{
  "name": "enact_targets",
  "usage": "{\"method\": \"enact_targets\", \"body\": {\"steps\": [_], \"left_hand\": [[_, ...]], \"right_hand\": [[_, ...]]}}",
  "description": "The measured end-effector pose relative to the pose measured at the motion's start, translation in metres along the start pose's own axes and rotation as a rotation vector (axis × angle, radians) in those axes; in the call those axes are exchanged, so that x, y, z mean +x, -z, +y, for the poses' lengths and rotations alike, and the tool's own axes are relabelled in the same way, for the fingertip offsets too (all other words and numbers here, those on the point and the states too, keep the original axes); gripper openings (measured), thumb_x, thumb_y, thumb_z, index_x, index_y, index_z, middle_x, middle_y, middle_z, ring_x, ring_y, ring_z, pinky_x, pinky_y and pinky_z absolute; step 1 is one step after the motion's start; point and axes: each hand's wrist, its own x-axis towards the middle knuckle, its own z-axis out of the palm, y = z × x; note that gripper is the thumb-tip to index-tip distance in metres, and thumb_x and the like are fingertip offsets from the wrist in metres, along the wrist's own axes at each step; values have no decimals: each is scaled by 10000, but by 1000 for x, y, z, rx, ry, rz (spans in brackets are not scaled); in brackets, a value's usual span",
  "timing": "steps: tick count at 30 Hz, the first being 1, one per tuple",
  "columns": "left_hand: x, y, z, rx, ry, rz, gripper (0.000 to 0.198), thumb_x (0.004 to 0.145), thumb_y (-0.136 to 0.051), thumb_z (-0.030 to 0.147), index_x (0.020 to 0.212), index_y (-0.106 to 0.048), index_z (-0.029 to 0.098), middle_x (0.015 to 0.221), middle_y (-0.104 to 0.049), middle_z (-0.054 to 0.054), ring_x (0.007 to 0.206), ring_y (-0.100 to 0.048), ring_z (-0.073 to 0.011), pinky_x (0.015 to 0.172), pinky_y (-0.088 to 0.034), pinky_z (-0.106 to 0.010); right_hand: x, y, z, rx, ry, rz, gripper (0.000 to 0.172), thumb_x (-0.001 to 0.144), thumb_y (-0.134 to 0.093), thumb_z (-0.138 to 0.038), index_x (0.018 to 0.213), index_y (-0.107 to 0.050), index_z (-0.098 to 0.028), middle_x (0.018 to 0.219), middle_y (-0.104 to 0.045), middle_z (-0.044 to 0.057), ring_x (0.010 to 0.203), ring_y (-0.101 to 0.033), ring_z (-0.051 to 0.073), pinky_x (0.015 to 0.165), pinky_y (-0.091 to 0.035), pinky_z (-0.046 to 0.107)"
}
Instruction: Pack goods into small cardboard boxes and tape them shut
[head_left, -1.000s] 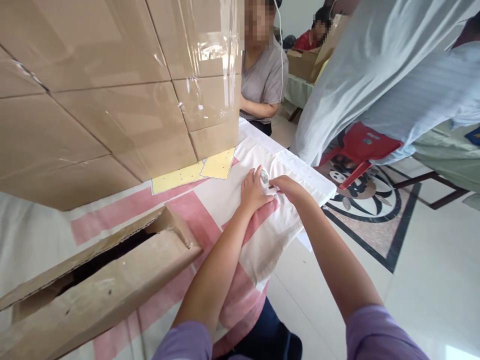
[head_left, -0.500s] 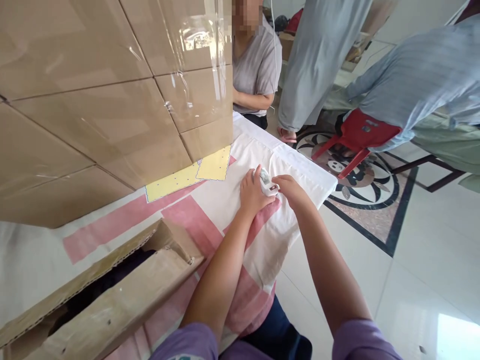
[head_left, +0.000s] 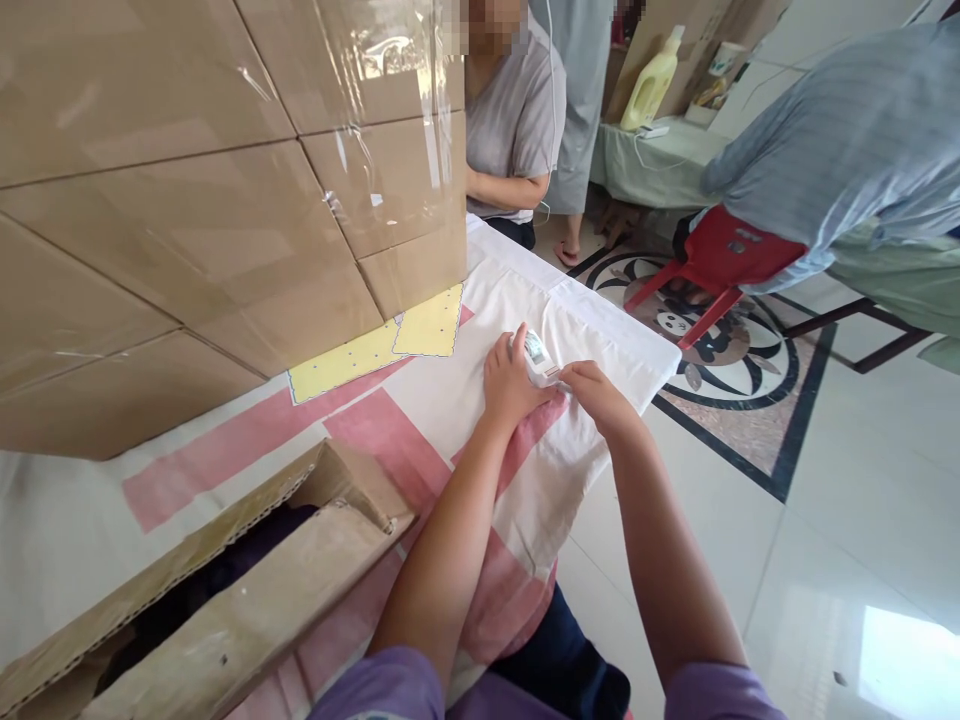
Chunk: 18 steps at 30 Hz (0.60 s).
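Observation:
A small white object [head_left: 536, 352] with a grey-green printed face lies at the corner of the cloth-covered table [head_left: 491, 470]; I cannot make out its kind. My left hand [head_left: 511, 378] is wrapped round its left and near sides, pressing it on the cloth. At its right end, my right hand [head_left: 596, 388] has thumb and fingers pinched together on the object's edge. The fingers partly cover the object.
Stacked, taped cardboard boxes [head_left: 225, 230] rise at the left, on yellow dotted sheets [head_left: 427, 325]. An open cardboard box [head_left: 300, 560] with dark contents stands nearer. Beyond the table are a seated person [head_left: 517, 130], another on a red stool [head_left: 739, 255], and a yellow bottle [head_left: 654, 82].
My right hand has shifted slightly right and down, still at the object's end. The standing person behind has moved left, uncovering the yellow bottle and a cloth-covered surface.

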Motion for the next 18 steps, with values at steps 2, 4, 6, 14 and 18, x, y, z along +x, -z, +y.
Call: {"method": "enact_targets", "body": {"steps": [2, 4, 6, 14, 18], "left_hand": [[0, 1, 1, 9, 2, 6, 1144, 656, -860, 471, 1594, -249, 235, 1561, -394, -167, 1437, -419, -355, 1198, -341, -467], [0, 1, 1, 16, 4, 2, 1140, 659, -856, 499, 1591, -255, 236, 1561, -396, -168, 1438, -420, -357, 1199, -341, -465], [0, 1, 1, 18, -1, -2, 1146, 653, -861, 501, 1590, -256, 238, 1560, -397, -167, 1436, -424, -359, 1200, -340, -467], [1, 0, -1, 12, -29, 24, 1149, 652, -857, 449, 1593, -233, 233, 1537, -414, -175, 1410, -443, -368, 1171, -369, -483], [0, 1, 0, 12, -33, 30, 1136, 647, -857, 402, 1591, -253, 214, 1532, -411, -184, 1410, -431, -380, 1184, -354, -496]], "right_hand": [[-2, 1, 2, -5, -5, -20, 203, 751, -565, -396, 721, -604, -199, 1066, -558, 55, 944, -544, 202, 805, -467, 320], [-4, 4, 5, -18, -4, -30, 212, 771, -555, -404, 740, -602, -200, 1056, -567, 51, 945, -539, 202, 814, -457, 325], [-4, 6, 8, -40, -1, -29, 224, 790, -549, -417, 780, -611, -203, 1070, -572, 50, 962, -534, 207, 828, -452, 332], [-8, 9, 9, -248, -11, -23, 269, 787, -633, -408, 634, -567, -196, 1061, -531, 89, 1112, -482, 292, 1002, -415, 446], [-28, 31, 28, -362, 22, 176, 318, 803, -626, -501, 713, -645, -197, 1140, -535, 133, 1208, -469, 332, 1090, -368, 498]]}}
